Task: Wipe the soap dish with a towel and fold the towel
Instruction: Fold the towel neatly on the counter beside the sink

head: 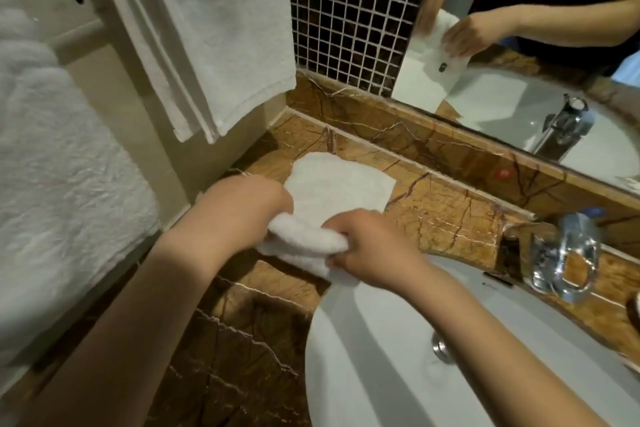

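A small white towel (332, 184) lies on the brown marble counter (446, 211), left of the sink. Its far half is spread flat; its near edge is lifted and rolled over into a thick fold. My left hand (256, 201) grips the left end of that fold. My right hand (370, 246) pinches the right end of it, just above the sink's rim. I cannot make out a soap dish anywhere in the head view.
A white sink (398, 367) fills the lower right, with a chrome tap (564, 253) behind it. A long white towel (221, 31) hangs at the upper left and a bulky one (59, 166) at far left. The mirror (540, 55) stands along the back.
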{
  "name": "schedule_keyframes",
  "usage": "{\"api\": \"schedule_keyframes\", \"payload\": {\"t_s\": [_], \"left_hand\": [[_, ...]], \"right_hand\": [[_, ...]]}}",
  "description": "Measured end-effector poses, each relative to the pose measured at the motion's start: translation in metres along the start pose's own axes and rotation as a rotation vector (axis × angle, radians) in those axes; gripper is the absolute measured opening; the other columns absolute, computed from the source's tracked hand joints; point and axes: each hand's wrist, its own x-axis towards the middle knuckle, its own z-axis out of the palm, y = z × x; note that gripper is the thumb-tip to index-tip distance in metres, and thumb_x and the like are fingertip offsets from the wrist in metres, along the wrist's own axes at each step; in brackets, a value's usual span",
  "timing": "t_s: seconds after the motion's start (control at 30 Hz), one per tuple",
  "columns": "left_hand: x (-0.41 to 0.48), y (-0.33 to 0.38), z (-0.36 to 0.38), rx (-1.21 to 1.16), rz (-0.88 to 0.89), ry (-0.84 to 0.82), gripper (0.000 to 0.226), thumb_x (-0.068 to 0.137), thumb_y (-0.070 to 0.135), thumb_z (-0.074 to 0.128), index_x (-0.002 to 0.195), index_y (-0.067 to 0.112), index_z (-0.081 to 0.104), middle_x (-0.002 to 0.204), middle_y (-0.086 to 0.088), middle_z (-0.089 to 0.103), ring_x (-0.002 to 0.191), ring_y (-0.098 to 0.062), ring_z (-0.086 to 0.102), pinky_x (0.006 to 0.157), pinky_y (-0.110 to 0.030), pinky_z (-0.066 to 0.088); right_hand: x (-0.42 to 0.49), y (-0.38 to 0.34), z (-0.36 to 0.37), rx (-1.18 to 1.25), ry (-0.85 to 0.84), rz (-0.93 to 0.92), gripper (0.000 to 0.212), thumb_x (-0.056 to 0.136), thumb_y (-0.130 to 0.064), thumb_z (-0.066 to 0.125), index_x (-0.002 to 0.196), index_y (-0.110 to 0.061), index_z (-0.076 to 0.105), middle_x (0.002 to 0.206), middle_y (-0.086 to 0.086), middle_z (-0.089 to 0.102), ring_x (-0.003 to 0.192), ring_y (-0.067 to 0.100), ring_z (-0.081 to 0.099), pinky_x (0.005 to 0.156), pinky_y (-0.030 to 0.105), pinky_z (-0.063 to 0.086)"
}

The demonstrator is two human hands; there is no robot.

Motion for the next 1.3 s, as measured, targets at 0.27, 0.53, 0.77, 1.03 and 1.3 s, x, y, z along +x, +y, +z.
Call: {"api": "schedule_keyframes", "payload": {"t_s": [0.27, 0.53, 0.77, 1.03, 1.3], "left_hand": [[0.009, -0.013, 0.037, -0.089, 0.038, -0.071, 0.022, 0.076, 0.011, 0.064, 0.09, 0.027, 0.063, 0.089, 0.004, 0.062, 0.081, -0.018, 0.059, 0.065, -0.03, 0.052], [0.061, -0.01, 0.015, -0.837, -0.061, 0.629, 0.04, 0.077, 0.006, 0.06, 0.111, 0.027, 0.059, 0.102, 0.007, 0.06, 0.097, -0.018, 0.056, 0.075, -0.031, 0.044], [0.098, -0.017, 0.052, -1.314, -0.304, 0.219, 0.05, 0.08, 0.044, 0.065, 0.12, 0.015, 0.058, 0.115, -0.005, 0.06, 0.102, -0.023, 0.057, 0.088, -0.042, 0.048], [0.125, -0.006, 0.054, -0.97, -0.201, 0.633, 0.033, 0.092, 0.041, 0.048, 0.111, 0.015, 0.055, 0.099, 0.002, 0.054, 0.092, -0.018, 0.052, 0.069, -0.031, 0.039], [0.089, -0.029, 0.064, -1.304, -0.289, 0.033, 0.084, 0.052, 0.062, 0.077, 0.121, 0.018, 0.059, 0.117, 0.001, 0.064, 0.103, -0.018, 0.06, 0.089, -0.036, 0.047]], "right_hand": [[0.012, 0.007, 0.013, 0.181, -0.265, 0.008, 0.008, 0.081, -0.014, 0.067, 0.088, -0.013, 0.064, 0.092, 0.001, 0.061, 0.087, 0.019, 0.056, 0.07, 0.031, 0.044], [0.041, 0.05, -0.019, 0.322, 0.254, 0.23, 0.018, 0.08, -0.012, 0.066, 0.098, -0.015, 0.065, 0.099, 0.0, 0.064, 0.097, 0.023, 0.061, 0.076, 0.037, 0.053], [0.07, 0.081, 0.006, 0.627, 0.449, 0.409, 0.017, 0.075, -0.019, 0.074, 0.089, -0.019, 0.064, 0.096, 0.002, 0.065, 0.09, 0.023, 0.063, 0.079, 0.045, 0.055], [0.09, 0.101, 0.017, 0.762, 0.57, 0.545, 0.043, 0.078, -0.03, 0.073, 0.115, -0.013, 0.06, 0.112, 0.005, 0.065, 0.101, 0.025, 0.061, 0.086, 0.046, 0.053], [0.079, 0.112, 0.025, 0.482, 0.386, 0.635, 0.064, 0.065, -0.063, 0.067, 0.106, -0.015, 0.058, 0.097, 0.0, 0.065, 0.087, 0.022, 0.063, 0.072, 0.043, 0.055]]}}
